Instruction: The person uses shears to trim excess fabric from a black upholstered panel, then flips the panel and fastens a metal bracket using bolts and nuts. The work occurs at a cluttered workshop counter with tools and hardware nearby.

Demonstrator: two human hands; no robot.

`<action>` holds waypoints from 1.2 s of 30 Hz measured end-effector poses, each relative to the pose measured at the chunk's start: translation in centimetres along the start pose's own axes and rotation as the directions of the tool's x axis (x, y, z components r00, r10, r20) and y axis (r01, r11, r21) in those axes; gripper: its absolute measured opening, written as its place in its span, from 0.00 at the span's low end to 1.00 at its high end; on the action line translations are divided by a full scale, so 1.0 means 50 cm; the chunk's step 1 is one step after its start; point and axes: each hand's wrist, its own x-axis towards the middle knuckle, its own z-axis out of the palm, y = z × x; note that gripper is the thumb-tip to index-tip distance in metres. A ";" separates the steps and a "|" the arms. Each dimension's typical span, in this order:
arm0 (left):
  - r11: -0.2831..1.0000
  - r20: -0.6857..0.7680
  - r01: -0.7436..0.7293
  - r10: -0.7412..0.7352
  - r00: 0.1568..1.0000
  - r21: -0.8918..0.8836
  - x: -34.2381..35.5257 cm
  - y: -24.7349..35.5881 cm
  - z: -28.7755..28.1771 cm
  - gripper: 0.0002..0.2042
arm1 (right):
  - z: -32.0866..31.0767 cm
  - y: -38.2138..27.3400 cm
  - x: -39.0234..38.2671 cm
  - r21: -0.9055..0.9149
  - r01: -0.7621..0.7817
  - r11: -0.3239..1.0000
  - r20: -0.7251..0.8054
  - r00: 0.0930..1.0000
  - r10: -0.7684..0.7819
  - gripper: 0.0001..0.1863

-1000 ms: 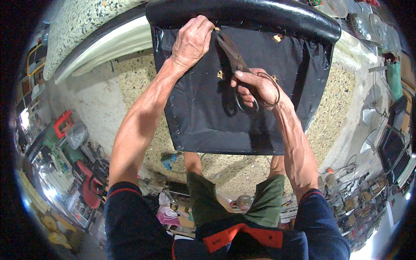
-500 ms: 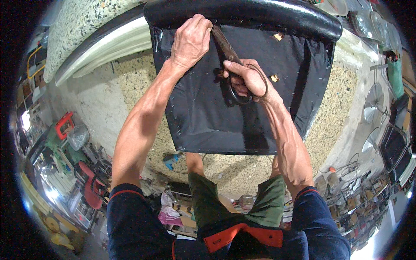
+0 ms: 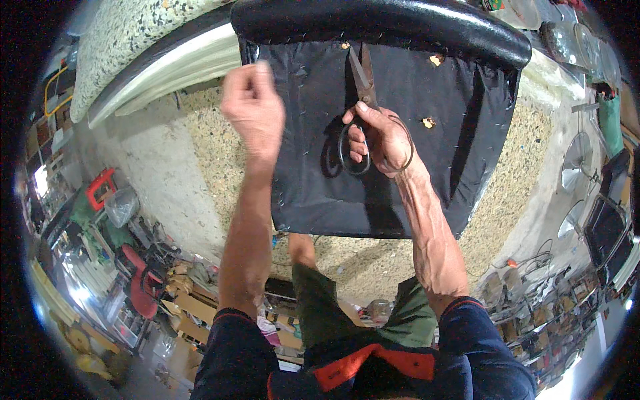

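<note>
My right hand grips a pair of large dark metal scissors by the looped handles. Their blades point away from me, slightly parted, over the black fabric on the underside of a seat-like upholstered piece. My left hand is raised over the fabric's left edge, blurred, with fingers curled in a pinch; what they hold, if anything, cannot be made out. Small tan spots show in the fabric: a tan spot left of the blade tips, another spot at the right and a third spot nearer me.
A glossy black padded roll runs along the far side. The piece rests above a speckled stone surface. A red-framed object and a clear plastic bag lie at the left. Fan-like metal discs stand at the right amid clutter.
My left hand has come away from the far seam, moving left and toward me. The scissors have drawn back slightly, their blades now parted. A tan spot shows where my left hand was near the seam.
</note>
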 end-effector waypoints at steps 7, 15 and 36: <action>0.899 0.412 -0.437 0.395 0.821 0.008 -0.037 0.031 0.035 0.10 | 0.003 0.002 0.001 0.034 -0.019 0.999 -0.012 1.000 0.019 0.19; 0.815 0.613 -0.570 0.399 0.683 0.104 -0.045 0.016 0.032 0.17 | 0.048 0.027 0.028 0.170 0.053 0.984 -0.085 0.996 -0.038 0.15; 0.854 0.656 -0.518 0.421 0.627 -0.052 -0.024 -0.004 0.026 0.19 | 0.070 0.018 0.013 -0.035 0.067 0.997 -0.220 0.973 -0.073 0.11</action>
